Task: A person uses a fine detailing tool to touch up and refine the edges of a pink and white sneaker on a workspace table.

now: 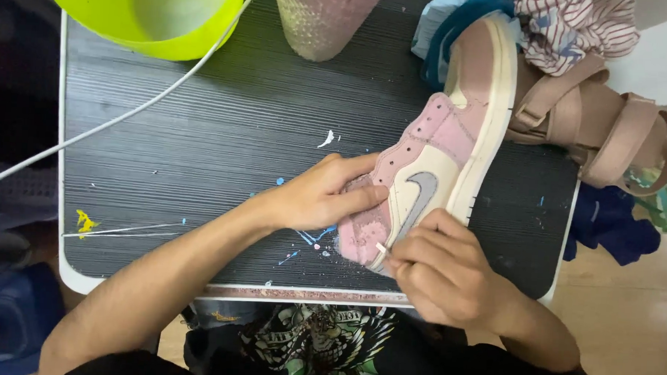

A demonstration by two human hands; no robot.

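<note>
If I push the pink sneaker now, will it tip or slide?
The pink sneaker lies on its side on the ridged dark table, so it likely slides rather than tips. The left hand pins it; the right hand touches its toe.
</note>
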